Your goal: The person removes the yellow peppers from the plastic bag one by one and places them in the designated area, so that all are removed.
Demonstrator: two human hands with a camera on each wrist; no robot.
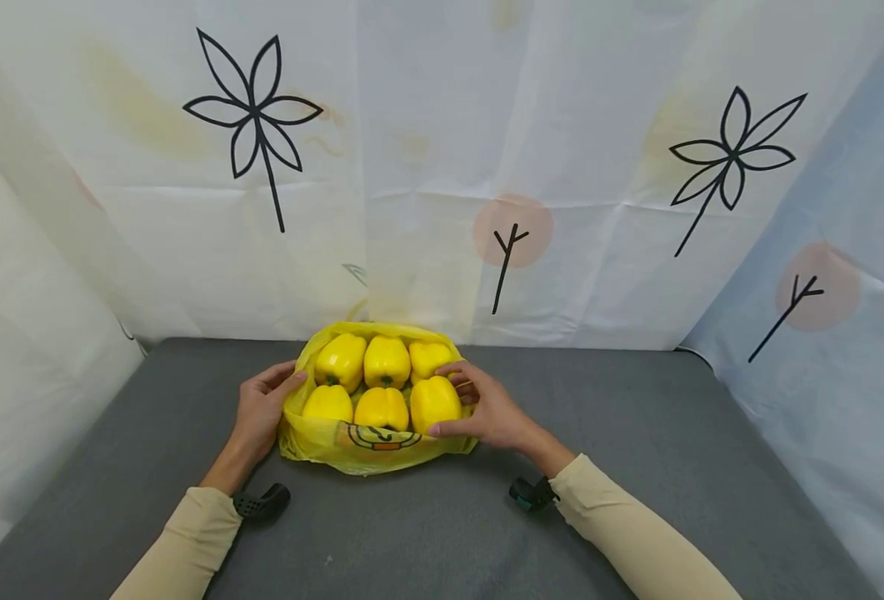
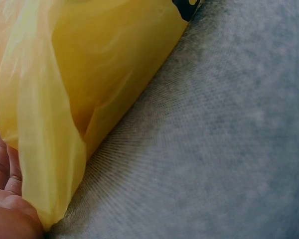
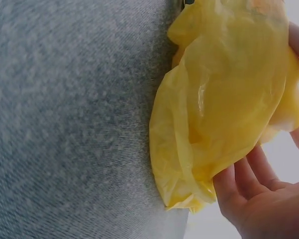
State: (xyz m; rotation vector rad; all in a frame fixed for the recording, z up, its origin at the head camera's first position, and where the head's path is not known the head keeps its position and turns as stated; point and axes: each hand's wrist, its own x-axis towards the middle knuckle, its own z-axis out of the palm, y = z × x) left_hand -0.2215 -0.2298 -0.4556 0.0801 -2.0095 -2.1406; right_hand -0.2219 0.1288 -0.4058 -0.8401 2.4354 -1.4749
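Observation:
Several yellow bell peppers [image 1: 387,362] lie in two rows inside an open yellow plastic bag [image 1: 314,437], which has a dark and orange print on its front. At the bag's left side, my left hand [image 1: 262,408] holds the rim, thumb tip over the edge. My right hand [image 1: 494,408] grips the front right bell pepper [image 1: 435,403], thumb at its near side and fingers at its far right. From the right wrist, some fingers [image 3: 261,167] show against the outside of the bag [image 3: 224,109]. In the left wrist view, bag plastic [image 2: 45,149] partly hides the left fingers.
The bag sits toward the back of a grey cloth-covered table [image 1: 412,533]. White printed fabric [image 1: 412,167] hangs right behind it, with more fabric at both sides. Dark straps with small devices [image 1: 262,502] are worn on both wrists.

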